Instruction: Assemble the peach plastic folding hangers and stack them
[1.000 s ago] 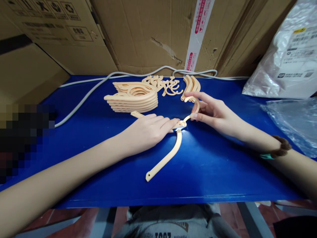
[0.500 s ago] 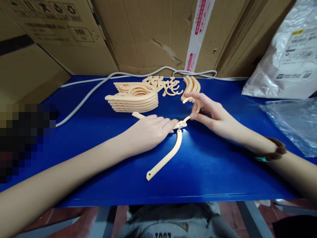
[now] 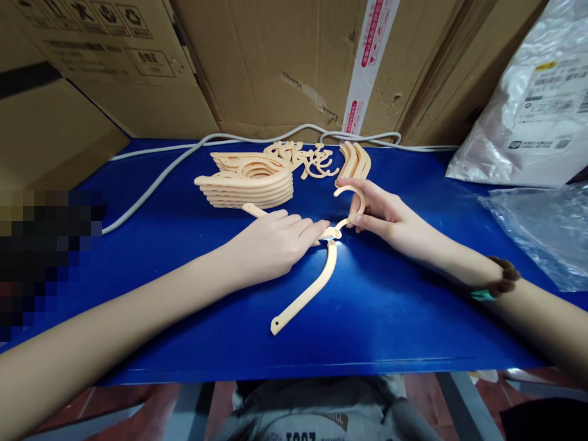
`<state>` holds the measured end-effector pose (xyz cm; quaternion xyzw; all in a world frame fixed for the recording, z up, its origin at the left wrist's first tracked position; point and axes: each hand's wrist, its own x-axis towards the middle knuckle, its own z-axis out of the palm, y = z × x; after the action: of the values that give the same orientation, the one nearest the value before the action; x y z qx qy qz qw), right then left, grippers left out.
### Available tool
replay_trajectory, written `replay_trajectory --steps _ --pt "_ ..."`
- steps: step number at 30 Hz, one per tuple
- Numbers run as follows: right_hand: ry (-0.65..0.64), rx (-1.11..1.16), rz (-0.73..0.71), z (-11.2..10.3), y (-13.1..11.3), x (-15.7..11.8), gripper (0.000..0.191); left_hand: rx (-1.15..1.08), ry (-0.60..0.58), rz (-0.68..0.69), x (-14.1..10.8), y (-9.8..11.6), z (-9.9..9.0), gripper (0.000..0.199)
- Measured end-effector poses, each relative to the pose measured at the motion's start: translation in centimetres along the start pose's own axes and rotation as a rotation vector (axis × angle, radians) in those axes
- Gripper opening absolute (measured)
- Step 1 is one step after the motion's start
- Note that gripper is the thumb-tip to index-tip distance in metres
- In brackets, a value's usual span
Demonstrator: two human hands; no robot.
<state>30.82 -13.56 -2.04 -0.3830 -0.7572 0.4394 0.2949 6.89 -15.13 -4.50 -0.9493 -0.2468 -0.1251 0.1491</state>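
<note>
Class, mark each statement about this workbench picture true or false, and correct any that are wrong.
1. The right hand holds a curved hook. True.
2. The left hand is gripping the stack of pieces. False: it holds a separate strip in front of that stack.
3. A bent strip lying on the blue table has a hole near one end. True.
4. The loose hooks lie in front of the stack. False: they lie behind it, toward the right.

Loose strip [image 3: 312,289] before left hand [image 3: 282,244], stacked pieces [image 3: 245,187] behind
</note>
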Motion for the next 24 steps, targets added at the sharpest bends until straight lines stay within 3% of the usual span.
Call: replay_trajectory --steps 5,10,14,16,20,22,24 --pt "0.025 0.06 -0.012 0.4 0.0 -0.1 0.05 -0.019 0.019 -0.038 0.0 0.0 -0.6 0.033" --pt "0.094 0.138 0.037 0.8 -0.6 -0.3 0.066 -0.273 -0.021 -0.232 0.2 0.4 -2.5 0.03" --pt "0.016 -0.208 0.08 0.9 -1.0 -0.7 0.038 -0.638 -0.1 -0.36 0.2 0.7 -3.4 0.023" --pt "-0.034 -0.431 0.005 1.1 -1.3 -1.2 0.029 -0.872 -0.102 -0.41 0.2 0.7 -3.2 0.019" --pt "-0.249 -0.62 -0.267 2.2 -2.1 -2.1 0.027 -1.315 -0.097 -0.56 0.4 0.6 -2.4 0.02" --pt "-0.341 -0.692 -0.324 2.8 -2.3 -2.4 0.031 -1.464 -0.065 -0.63 0.6 0.6 -2.2 0.022" --pt "-0.343 -0.775 -0.335 3.0 -2.4 -2.5 0.036 -1.56 -0.028 -0.668 0.9 0.5 -2.2 0.021"
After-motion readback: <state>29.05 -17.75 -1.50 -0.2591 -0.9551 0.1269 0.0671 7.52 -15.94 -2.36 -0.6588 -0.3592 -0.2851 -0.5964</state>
